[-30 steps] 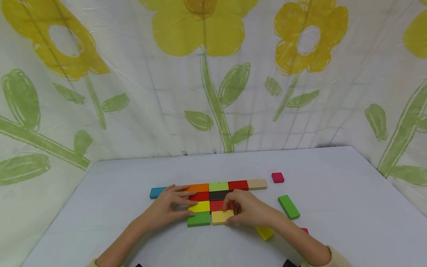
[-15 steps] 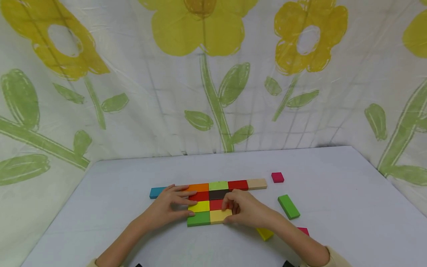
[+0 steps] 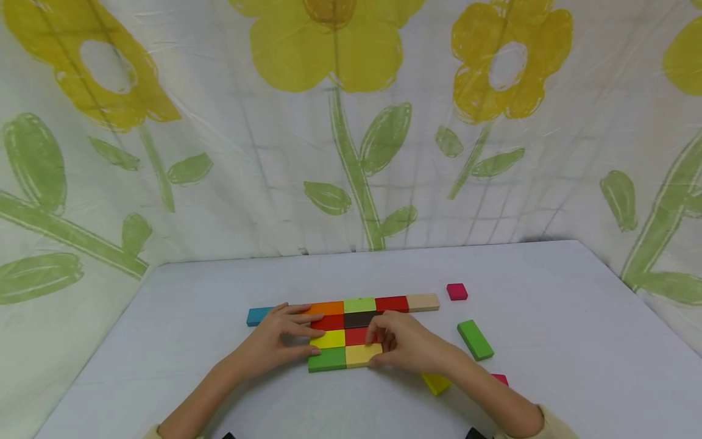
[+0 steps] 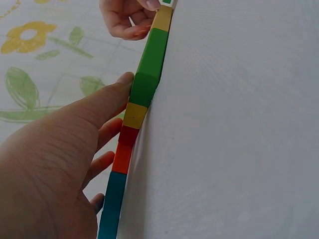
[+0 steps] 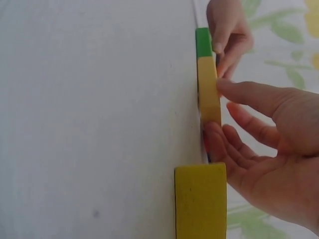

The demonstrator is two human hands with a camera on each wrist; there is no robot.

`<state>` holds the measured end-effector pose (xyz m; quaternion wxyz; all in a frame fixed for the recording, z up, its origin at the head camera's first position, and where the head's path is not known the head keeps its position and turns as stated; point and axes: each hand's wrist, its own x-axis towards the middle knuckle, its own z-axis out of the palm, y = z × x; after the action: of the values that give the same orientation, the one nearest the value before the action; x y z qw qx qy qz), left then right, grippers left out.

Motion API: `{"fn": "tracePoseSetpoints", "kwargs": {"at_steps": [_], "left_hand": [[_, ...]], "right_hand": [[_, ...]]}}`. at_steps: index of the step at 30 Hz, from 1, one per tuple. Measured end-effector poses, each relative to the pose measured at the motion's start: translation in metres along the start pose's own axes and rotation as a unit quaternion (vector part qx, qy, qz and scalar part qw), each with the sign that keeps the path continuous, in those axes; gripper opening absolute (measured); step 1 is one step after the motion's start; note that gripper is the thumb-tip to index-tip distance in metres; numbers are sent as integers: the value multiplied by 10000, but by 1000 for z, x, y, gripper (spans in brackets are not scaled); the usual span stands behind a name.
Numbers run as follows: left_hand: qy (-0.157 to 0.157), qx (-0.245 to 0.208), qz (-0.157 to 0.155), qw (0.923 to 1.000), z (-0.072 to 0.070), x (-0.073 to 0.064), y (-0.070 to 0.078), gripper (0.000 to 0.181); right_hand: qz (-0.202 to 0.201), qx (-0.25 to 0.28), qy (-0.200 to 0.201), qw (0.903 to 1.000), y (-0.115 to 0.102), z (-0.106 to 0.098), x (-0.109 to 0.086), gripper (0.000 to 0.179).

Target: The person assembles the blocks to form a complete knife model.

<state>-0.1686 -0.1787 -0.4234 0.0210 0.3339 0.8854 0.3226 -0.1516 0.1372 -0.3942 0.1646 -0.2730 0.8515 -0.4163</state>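
My right hand [image 3: 408, 342] pinches the pale yellow block [image 3: 362, 355] by its right end, and this block lies against the green block [image 3: 326, 360]. Flat on the table, two short columns of coloured blocks run back to a long row. My left hand [image 3: 281, 335] rests its spread fingertips on the left column, the thumb on the green block and a finger on the yellow block [image 3: 332, 339]. Behind these lie red [image 3: 355, 336], dark brown [image 3: 359, 319] and lime [image 3: 359, 306] blocks. The left hand partly covers the row between the blue block [image 3: 259, 316] and the orange block [image 3: 327, 309].
To the right lie a small pink block [image 3: 457, 292], a loose green block [image 3: 475, 340] and a yellow block [image 3: 436, 383] beside the right forearm. Another pink block [image 3: 501, 379] is partly hidden by that forearm. A flower-printed curtain [image 3: 263, 183] hangs behind the white table [image 3: 526, 286].
The pale yellow block has slid slightly left with my right hand, and the gap beside the green block has closed. My left hand stays where it was.
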Motion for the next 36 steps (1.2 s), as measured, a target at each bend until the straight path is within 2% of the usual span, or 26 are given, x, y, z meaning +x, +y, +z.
{"fn": "tracePoseSetpoints", "kwargs": {"at_steps": [9,19,24,36], "left_hand": [[19,-31,27,10000,1,1,0,34],[68,-31,47,10000,0,0,0,33],[78,-43,63,9999,0,0,-1,33],[72,-15,80,9999,1,0,-1,33]], "right_hand": [[67,-89,154,9998,9,-11,-12,23],[-140,84,392,9991,16,-30,-37,28],[-82,38,483,9988,21,-43,-52,29],[-25,-593,1202,9910,41,-71,-89,37]]}}
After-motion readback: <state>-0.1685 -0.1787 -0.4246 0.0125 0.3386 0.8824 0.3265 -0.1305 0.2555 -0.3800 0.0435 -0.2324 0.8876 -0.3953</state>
